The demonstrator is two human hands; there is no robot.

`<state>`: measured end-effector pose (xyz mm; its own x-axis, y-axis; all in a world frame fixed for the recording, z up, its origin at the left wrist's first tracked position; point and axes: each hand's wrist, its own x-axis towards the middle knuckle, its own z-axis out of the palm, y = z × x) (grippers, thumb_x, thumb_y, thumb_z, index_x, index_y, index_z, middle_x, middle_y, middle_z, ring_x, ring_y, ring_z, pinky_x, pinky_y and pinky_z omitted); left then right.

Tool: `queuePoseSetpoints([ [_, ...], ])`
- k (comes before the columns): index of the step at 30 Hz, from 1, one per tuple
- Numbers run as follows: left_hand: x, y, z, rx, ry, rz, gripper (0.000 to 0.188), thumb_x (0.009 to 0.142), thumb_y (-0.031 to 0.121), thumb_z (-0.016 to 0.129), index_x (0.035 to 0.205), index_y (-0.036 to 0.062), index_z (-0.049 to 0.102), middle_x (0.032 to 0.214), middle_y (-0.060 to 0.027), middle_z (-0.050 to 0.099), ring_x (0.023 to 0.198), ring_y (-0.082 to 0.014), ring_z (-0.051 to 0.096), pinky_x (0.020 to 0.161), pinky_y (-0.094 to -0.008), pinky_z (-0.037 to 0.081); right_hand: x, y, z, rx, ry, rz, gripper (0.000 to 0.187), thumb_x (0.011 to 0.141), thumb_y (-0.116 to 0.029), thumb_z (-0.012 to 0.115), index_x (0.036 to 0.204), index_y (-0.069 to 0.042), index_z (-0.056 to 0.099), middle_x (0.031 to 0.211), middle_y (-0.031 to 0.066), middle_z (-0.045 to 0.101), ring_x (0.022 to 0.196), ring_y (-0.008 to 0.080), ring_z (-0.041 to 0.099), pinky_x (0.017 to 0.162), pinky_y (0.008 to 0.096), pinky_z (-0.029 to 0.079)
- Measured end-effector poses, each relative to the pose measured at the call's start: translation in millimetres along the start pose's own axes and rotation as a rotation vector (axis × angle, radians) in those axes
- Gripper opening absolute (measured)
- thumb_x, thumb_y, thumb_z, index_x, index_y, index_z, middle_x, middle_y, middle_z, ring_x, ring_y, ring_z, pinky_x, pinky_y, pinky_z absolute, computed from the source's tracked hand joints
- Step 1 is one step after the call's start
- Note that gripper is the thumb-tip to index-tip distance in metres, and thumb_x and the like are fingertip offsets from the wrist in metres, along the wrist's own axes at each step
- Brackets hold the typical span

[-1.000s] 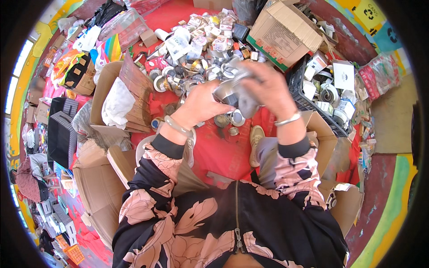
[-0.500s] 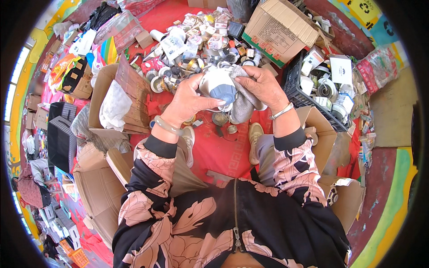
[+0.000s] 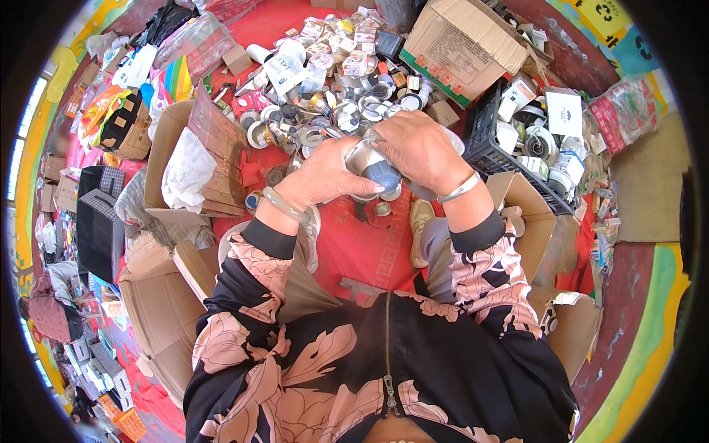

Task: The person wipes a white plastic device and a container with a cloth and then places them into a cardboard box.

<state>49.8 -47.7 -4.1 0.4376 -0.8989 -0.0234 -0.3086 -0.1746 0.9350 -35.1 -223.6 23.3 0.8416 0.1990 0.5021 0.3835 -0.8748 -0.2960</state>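
both hands, left hand and right hand, closed around grey cylinder between them

Your left hand and right hand together clasp a grey-blue cylindrical part above the red floor mat. A heap of small metal fittings lies just beyond; a black crate sits right.

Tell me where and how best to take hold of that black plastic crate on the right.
Take the black crate by its near left rim, coming from above and from the left. That edge is bare and open, while small boxes and rolls fill the inside and a cardboard box crowds the far side. Both hands already hold a grey object.
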Motion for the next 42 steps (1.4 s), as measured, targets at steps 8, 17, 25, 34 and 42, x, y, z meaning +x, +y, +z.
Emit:
queuePoseSetpoints([
  [8,-7.1,4.4,-14.5,-0.316,0.046,0.147,0.043,0.061,0.008,0.078,0.098,-0.0004,0.059,0.089,-0.0015,0.061,0.081,-0.0073,0.053,0.074,-0.0249,0.045,-3.5,-0.1,-13.9,0.517,-0.023,0.240,0.015,0.080,-0.015,0.063,0.086,-0.003,0.058,0.070,0.0084,0.056,0.065,0.0200,0.054,0.061,0.0307,0.043],
  [17,-10.0,2.5,-14.1,-0.334,0.128,0.135,0.045,0.061,0.008,0.080,0.100,0.0003,0.058,0.089,-0.0001,0.058,0.082,-0.0074,0.052,0.073,-0.0243,0.044,-11.1,18.8,-13.5,1.126,-0.256,0.514,0.019,0.081,-0.010,0.063,0.097,0.000,0.059,0.085,-0.0013,0.058,0.079,0.0048,0.050,0.070,0.0208,0.042],
  [25,-11.2,13.2,-11.8,-0.494,-0.009,0.076,0.049,0.063,0.006,0.078,0.107,-0.0002,0.057,0.097,-0.0012,0.060,0.089,-0.0080,0.054,0.080,-0.0253,0.044,-16.0,24.2,-13.6,1.050,-0.276,0.400,0.018,0.078,-0.013,0.066,0.092,-0.001,0.062,0.077,-0.0025,0.060,0.075,0.0055,0.052,0.069,0.0226,0.043],
  [34,-6.9,5.2,-6.9,-0.425,-0.084,-0.032,0.052,0.065,0.006,0.076,0.111,0.0023,0.054,0.098,0.0002,0.059,0.090,-0.0078,0.053,0.083,-0.0263,0.042,-12.7,19.9,6.3,0.682,-0.114,0.453,0.021,0.081,-0.023,0.065,0.082,-0.002,0.063,0.064,0.0067,0.055,0.062,0.0064,0.050,0.056,0.0272,0.041],
  [42,-3.3,-5.3,-50.9,-0.601,0.726,0.351,0.048,0.082,0.025,0.059,0.122,0.0010,0.047,0.118,-0.0099,0.052,0.114,-0.0176,0.046,0.099,-0.0325,0.031,-7.1,26.2,13.3,0.871,0.633,0.666,0.021,0.089,-0.020,0.057,0.088,-0.001,0.064,0.073,-0.0043,0.059,0.063,0.0038,0.048,0.057,0.0197,0.040],
])
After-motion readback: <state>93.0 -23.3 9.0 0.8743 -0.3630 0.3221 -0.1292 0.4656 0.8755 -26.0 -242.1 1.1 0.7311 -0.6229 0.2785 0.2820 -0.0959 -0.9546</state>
